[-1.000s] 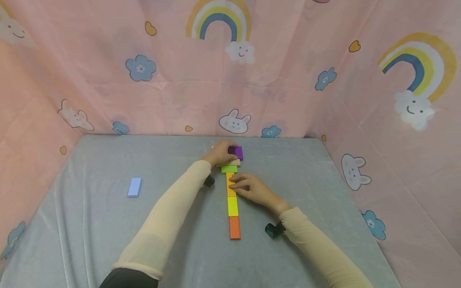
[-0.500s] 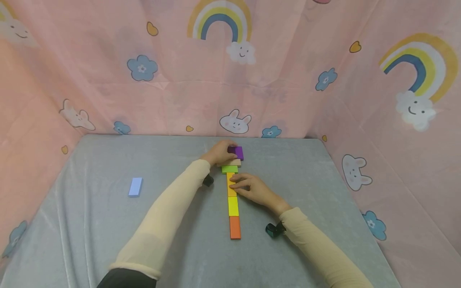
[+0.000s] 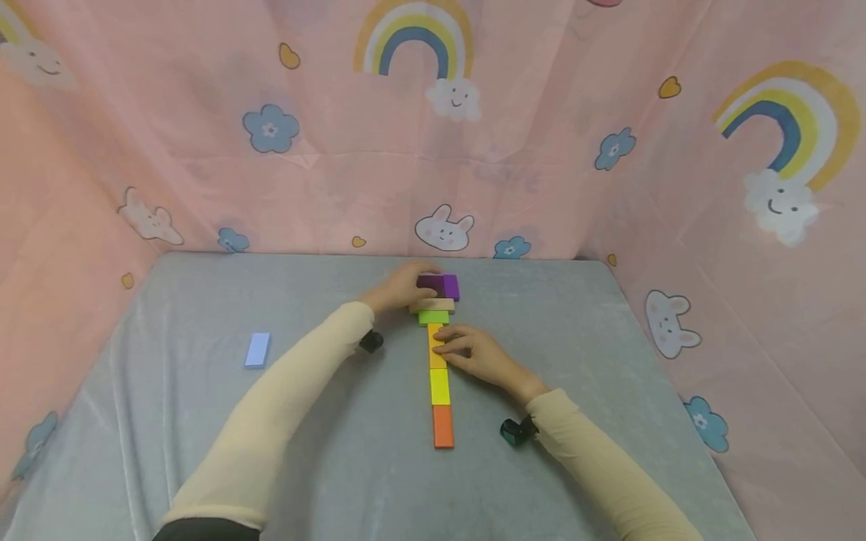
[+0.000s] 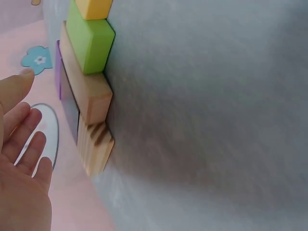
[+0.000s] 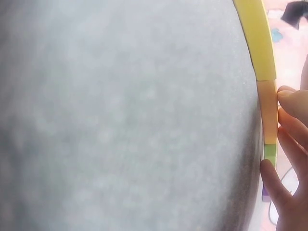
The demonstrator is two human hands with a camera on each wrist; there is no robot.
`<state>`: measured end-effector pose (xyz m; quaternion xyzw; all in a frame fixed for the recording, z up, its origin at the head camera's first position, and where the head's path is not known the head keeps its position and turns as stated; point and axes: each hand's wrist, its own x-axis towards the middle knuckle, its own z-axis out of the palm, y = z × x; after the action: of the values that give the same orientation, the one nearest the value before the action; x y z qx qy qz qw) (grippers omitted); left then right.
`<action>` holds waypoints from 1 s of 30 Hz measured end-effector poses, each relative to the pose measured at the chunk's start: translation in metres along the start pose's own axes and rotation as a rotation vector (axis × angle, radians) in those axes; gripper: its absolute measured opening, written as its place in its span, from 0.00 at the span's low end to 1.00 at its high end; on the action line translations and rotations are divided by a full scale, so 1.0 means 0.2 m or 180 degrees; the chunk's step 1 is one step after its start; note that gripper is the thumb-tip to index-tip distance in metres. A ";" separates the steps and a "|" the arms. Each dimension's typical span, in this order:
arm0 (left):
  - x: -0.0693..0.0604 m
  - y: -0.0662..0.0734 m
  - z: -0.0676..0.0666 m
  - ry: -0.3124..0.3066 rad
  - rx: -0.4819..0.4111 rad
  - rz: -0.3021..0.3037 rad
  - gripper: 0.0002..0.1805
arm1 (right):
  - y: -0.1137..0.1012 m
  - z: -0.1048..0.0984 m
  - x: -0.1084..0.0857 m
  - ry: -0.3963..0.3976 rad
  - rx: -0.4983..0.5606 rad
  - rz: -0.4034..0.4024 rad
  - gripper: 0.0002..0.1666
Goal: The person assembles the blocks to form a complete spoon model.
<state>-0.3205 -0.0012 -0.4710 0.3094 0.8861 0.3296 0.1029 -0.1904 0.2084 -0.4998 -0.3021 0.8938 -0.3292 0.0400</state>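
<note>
Flat coloured blocks form a line: an orange block (image 3: 443,427) nearest, then a yellow block (image 3: 440,386), an amber block (image 3: 436,361), a green block (image 3: 434,318) and a bare wood block (image 3: 433,305). Behind the wood lies a purple block (image 3: 451,287), partly covered by my left hand (image 3: 402,287). In the left wrist view that hand's fingers (image 4: 30,144) are spread with nothing between them, and another wood block (image 4: 96,149) shows at the row's far end. Fingertips of my right hand (image 3: 483,357) rest on the amber block, not wrapped round it.
A light blue block (image 3: 258,350) lies by itself on the left of the grey cloth-covered table (image 3: 379,466). A pink curtain (image 3: 534,150) with rainbows and rabbits stands close behind the table's back edge and along both sides.
My left hand has drawn slightly left, uncovering more of the purple block, and its forearm has swung left. The right hand stays on the amber block.
</note>
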 end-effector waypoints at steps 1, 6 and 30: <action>-0.02 0.00 -0.02 -0.0003 -0.0019 0.0001 0.27 | 0.00 0.00 0.00 -0.0008 0.0005 0.0007 0.13; -0.13 0.00 -0.07 0.0044 -0.0018 0.0012 0.28 | 0.00 -0.01 0.00 -0.0018 -0.0019 0.0039 0.13; -1.02 -0.25 -0.26 0.0932 -0.0106 -0.0562 0.35 | 0.00 0.01 0.01 0.0005 -0.0061 0.0029 0.13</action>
<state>-0.2029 -0.1838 -0.4673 0.1773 0.9097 0.3754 0.0065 -0.1914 0.2072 -0.5006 -0.2982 0.8982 -0.3206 0.0379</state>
